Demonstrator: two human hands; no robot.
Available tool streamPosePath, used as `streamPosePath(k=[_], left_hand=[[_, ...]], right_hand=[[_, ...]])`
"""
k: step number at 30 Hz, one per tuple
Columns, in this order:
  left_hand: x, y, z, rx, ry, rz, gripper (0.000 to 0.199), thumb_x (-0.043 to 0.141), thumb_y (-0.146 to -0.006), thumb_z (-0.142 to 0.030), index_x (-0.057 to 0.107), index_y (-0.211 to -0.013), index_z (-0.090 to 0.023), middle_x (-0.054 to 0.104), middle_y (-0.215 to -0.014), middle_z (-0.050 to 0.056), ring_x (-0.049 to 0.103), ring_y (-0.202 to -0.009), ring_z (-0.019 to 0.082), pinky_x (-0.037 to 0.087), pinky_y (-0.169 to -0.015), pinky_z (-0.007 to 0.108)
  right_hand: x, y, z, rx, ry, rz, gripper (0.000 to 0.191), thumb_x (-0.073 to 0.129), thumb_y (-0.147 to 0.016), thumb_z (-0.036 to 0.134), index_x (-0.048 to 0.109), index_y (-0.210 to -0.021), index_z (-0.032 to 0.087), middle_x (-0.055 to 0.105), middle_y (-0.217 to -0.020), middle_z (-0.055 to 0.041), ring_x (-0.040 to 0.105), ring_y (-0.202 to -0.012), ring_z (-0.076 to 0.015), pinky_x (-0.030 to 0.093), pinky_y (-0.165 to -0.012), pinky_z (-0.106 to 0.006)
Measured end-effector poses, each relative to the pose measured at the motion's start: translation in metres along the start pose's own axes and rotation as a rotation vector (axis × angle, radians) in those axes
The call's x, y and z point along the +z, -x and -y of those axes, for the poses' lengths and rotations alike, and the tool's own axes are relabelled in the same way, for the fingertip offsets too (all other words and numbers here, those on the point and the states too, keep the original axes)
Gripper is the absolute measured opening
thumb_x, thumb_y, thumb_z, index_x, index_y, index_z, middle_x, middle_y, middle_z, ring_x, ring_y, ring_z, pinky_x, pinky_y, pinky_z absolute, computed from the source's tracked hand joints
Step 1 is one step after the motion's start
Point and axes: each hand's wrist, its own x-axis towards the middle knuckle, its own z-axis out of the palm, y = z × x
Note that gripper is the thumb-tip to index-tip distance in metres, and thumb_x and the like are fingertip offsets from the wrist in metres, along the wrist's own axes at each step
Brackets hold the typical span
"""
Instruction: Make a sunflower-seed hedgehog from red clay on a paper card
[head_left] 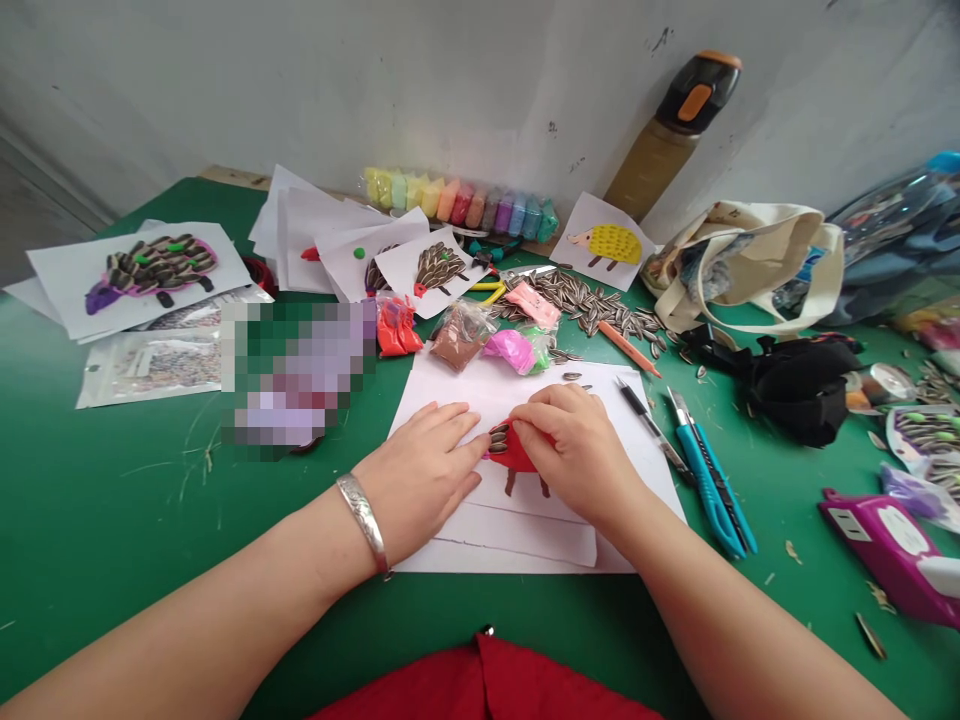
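1. The red body of the paper animal lies between your two hands, directly under the fingers of your right hand, which is the nearer one. Its long axis seems to run from left to right, but the right part is covered.
2. Your right hand is narrow, with thumb and fingers bent toward each other; I cannot tell whether something is between them.
3. Your left hand lies flat and spread on the paper, its fingertips just beside the left end of the body.
4. Striped, pointed seeds sit at this left end, and two short brown legs go downward.
5. Beyond your hands, a loose heap of dry seeds and soft clay in a clear bag rest on the smooth green desk.
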Motion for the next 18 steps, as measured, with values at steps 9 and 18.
streamPosePath(k=[9, 18], left_hand=[[0.0028, 0.0000, -0.0009, -0.020, -0.005, 0.001, 0.032, 0.053, -0.092, -0.019, 0.060, -0.121, -0.010, 0.057, -0.126, 0.018, 0.047, -0.126, 0.033, 0.039, -0.107, 0.054], [0.0020, -0.0022, -0.0013, -0.058, 0.009, -0.007, 0.029, 0.054, -0.091, -0.020, 0.064, -0.118, -0.013, 0.057, -0.128, 0.017, 0.050, -0.123, 0.032, 0.041, -0.107, 0.053]], right_hand=[[0.0030, 0.0042, 0.0030, -0.033, 0.067, 0.037, 0.024, 0.051, -0.091, 0.016, 0.073, -0.083, 0.022, 0.064, -0.086, -0.0036, 0.048, -0.083, -0.0191, 0.032, -0.073, -0.034], [0.0060, 0.0063, 0.0037, -0.067, 0.111, 0.026, 0.021, 0.053, -0.090, 0.016, 0.072, -0.083, 0.022, 0.065, -0.086, -0.0030, 0.048, -0.081, -0.0191, 0.032, -0.071, -0.034]])
